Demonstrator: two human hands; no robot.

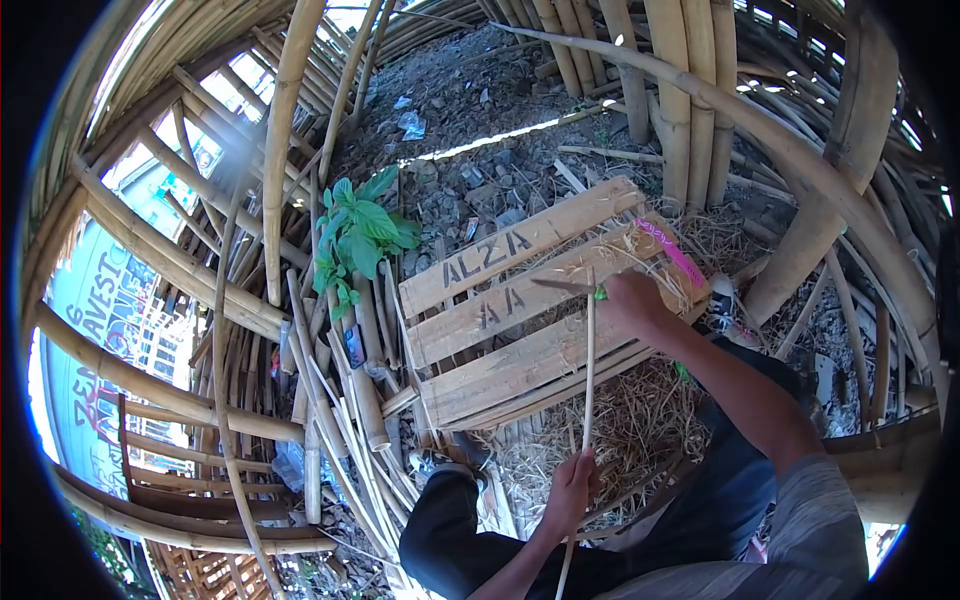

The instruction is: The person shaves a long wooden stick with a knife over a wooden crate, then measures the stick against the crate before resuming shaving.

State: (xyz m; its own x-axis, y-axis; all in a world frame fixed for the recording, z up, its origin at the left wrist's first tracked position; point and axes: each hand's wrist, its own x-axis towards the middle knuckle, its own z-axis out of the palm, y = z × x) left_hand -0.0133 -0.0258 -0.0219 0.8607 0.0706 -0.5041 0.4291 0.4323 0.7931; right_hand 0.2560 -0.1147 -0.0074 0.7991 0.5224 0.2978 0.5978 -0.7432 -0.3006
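My left hand (570,492) is closed around the lower part of a long, pale bamboo strip (590,375). The strip runs upward from below my hand and its upper part lies over a wooden slatted crate (470,328) lettered "ALZA". In my right hand (634,302) is a knife (562,286) with a green handle, its blade pointing left and meeting the strip near its top end. Fingers of the right hand partly hide the handle. A pink marked label (672,252) sits on the crate's right side.
Wood shavings (640,425) cover the ground below the crate. Split bamboo strips (345,450) lie at the left, beside a green leafy plant (362,232). Bamboo poles (690,110) stand at the back right, and a curved pole (780,150) crosses above.
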